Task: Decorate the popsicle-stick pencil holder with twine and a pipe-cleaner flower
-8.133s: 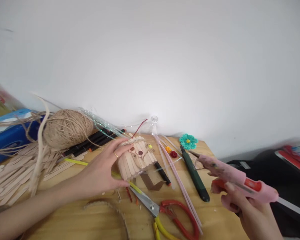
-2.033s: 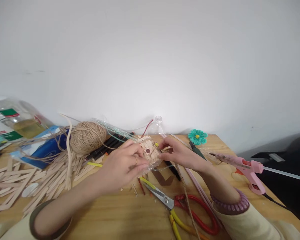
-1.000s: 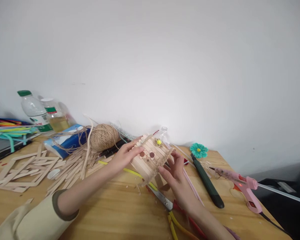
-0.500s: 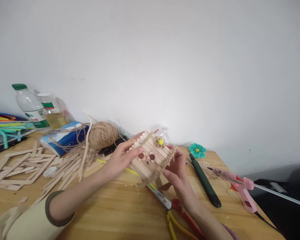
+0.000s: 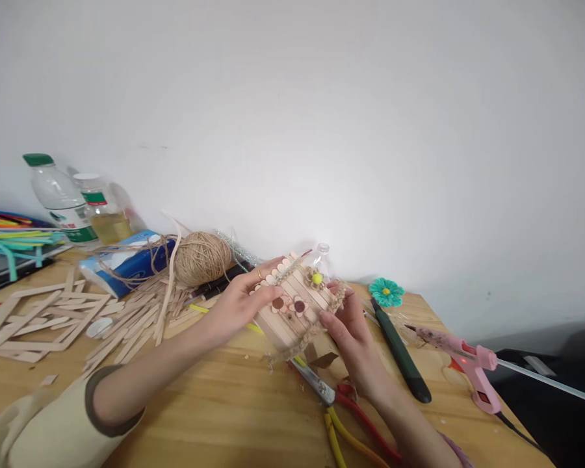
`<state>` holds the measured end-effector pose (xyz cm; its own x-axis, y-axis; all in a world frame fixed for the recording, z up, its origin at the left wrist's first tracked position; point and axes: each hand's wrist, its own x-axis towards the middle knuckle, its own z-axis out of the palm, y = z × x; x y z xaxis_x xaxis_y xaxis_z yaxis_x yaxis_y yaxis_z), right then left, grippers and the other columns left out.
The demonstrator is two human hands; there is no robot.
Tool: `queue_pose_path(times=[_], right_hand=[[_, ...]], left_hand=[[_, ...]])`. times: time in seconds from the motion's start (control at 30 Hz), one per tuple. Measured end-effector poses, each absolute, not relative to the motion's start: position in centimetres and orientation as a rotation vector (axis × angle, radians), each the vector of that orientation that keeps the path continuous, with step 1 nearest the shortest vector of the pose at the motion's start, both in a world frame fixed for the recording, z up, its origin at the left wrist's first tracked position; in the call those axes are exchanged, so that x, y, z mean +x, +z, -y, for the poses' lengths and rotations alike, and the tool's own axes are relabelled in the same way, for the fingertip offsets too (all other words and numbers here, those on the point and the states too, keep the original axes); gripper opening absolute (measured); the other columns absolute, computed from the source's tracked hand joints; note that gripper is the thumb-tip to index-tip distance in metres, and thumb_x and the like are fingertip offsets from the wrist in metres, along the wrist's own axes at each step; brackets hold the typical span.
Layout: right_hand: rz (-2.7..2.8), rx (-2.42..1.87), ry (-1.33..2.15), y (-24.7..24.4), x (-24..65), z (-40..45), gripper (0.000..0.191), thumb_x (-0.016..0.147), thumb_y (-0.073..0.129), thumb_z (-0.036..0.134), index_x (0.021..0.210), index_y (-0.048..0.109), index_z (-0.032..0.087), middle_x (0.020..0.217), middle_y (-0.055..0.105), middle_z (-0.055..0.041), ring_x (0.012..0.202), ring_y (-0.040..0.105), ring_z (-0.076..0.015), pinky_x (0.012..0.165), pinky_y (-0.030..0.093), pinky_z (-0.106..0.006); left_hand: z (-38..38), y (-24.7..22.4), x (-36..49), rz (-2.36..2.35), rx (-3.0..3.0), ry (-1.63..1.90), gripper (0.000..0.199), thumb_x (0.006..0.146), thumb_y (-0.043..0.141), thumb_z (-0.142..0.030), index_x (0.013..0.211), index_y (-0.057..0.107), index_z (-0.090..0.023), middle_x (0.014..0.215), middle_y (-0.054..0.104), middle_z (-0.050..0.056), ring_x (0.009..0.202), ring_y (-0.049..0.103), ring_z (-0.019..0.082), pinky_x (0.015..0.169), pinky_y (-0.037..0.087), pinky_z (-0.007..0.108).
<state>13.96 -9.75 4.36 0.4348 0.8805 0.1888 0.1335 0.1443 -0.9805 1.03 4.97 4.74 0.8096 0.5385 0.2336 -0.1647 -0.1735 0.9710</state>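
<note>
A craft-stick panel (image 5: 285, 330) is held tilted above the table, with frayed twine along its edge. On its face are a twine flower with a yellow centre (image 5: 316, 278) and two small flowers with brown centres. My left hand (image 5: 238, 300) grips its left side, thumb on the front and the other fingers behind. My right hand (image 5: 353, 335) holds the right edge, thumb in front near the twine; its other fingers are partly hidden. Beneath the panel lie scissors (image 5: 322, 390) with red and yellow handles.
To the right lie a dark green craft knife (image 5: 400, 354), a teal flower (image 5: 386, 292) and a pink glue gun (image 5: 468, 361). Loose craft sticks (image 5: 131, 325), a twine ball (image 5: 202, 259), a blue packet (image 5: 136, 266) and a green-capped bottle (image 5: 61, 201) occupy the left. A wall (image 5: 292, 130) rises behind.
My right thumb has shifted up onto the panel's right edge. The panel remains in both hands, at nearly the same tilt. The view has moved slightly.
</note>
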Motion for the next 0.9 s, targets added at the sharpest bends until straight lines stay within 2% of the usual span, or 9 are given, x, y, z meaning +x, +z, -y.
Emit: queue_pose_path(times=[0.1,0.23,0.37,0.43,0.53,0.63,0.7,0.77,0.9], right_hand=[[1.013,-1.36,0.691,4.1,14.2,9.8,0.033,0.088,0.052,0.039,0.118,0.042,0.029,0.132,0.05,-0.0012,0.13,0.037,-0.0201,0.108,0.031,-0.036],[1.039,-1.302,0.733,4.3,13.8,9.6,0.037,0.086,0.053,0.037,0.119,0.038,0.03,0.132,0.05,-0.0014,0.127,0.042,-0.0203,0.105,0.035,-0.035],[0.953,-1.307,0.773,4.8,13.1,9.1,0.037,0.083,0.056,0.031,0.113,0.034,0.031,0.13,0.051,-0.0028,0.12,0.05,-0.0195,0.1,0.042,-0.034],[0.951,-1.309,0.77,4.9,13.0,8.9,0.037,0.083,0.057,0.032,0.112,0.034,0.031,0.129,0.052,-0.0032,0.121,0.05,-0.02,0.1,0.042,-0.036],[1.007,-1.301,0.738,4.7,13.3,8.7,0.038,0.084,0.057,0.036,0.115,0.036,0.031,0.131,0.051,-0.0037,0.126,0.045,-0.0211,0.102,0.039,-0.037],[1.046,-1.251,0.78,4.3,13.6,8.7,0.045,0.083,0.059,0.036,0.12,0.033,0.031,0.136,0.045,-0.0046,0.127,0.043,-0.0216,0.102,0.039,-0.038],[1.059,-1.224,0.795,4.1,13.6,8.6,0.051,0.082,0.061,0.033,0.122,0.03,0.03,0.137,0.041,-0.0063,0.125,0.044,-0.0217,0.102,0.04,-0.039],[1.088,-1.246,0.765,3.9,13.5,8.6,0.054,0.081,0.062,0.031,0.123,0.028,0.029,0.137,0.04,-0.008,0.125,0.044,-0.0219,0.102,0.039,-0.04],[1.199,-1.343,0.617,3.6,13.5,8.5,0.053,0.083,0.059,0.027,0.124,0.026,0.027,0.134,0.038,-0.009,0.129,0.037,-0.0215,0.108,0.032,-0.04]], left_hand=[[-5.0,4.7,1.1,-0.277,1.673,0.689,0.044,0.082,0.057,-0.033,0.124,0.058,-0.022,0.136,0.052,0.003,0.123,0.049,0.028,0.1,0.04,0.033],[-5.1,4.7,1.1,-0.322,1.666,0.723,0.044,0.081,0.057,-0.034,0.123,0.059,-0.021,0.126,0.062,0.005,0.118,0.052,0.029,0.098,0.042,0.035],[-5.0,4.6,1.2,-0.336,1.674,0.746,0.044,0.081,0.057,-0.034,0.122,0.06,-0.02,0.132,0.056,0.005,0.121,0.049,0.03,0.1,0.039,0.037],[-4.9,4.5,1.2,-0.355,1.662,0.749,0.042,0.081,0.057,-0.033,0.121,0.061,-0.02,0.132,0.056,0.005,0.121,0.049,0.03,0.098,0.039,0.037],[-5.0,4.3,1.3,-0.414,1.635,0.746,0.039,0.081,0.057,-0.032,0.116,0.064,-0.017,0.112,0.068,0.007,0.113,0.054,0.029,0.092,0.043,0.035],[-5.1,4.2,1.5,-0.45,1.588,0.75,0.034,0.08,0.056,-0.032,0.107,0.068,-0.015,0.086,0.072,0.005,0.095,0.061,0.025,0.081,0.046,0.03],[-5.1,4.2,1.6,-0.469,1.564,0.754,0.03,0.08,0.055,-0.031,0.101,0.07,-0.015,0.079,0.071,0.003,0.082,0.062,0.022,0.075,0.047,0.029],[-5.1,4.1,1.7,-0.481,1.562,0.764,0.031,0.079,0.055,-0.031,0.101,0.07,-0.015,0.077,0.071,0.002,0.078,0.062,0.021,0.075,0.047,0.029],[-5.2,3.9,1.7,-0.468,1.594,0.786,0.04,0.079,0.057,-0.032,0.114,0.065,-0.016,0.092,0.072,0.006,0.097,0.061,0.026,0.086,0.045,0.033]])
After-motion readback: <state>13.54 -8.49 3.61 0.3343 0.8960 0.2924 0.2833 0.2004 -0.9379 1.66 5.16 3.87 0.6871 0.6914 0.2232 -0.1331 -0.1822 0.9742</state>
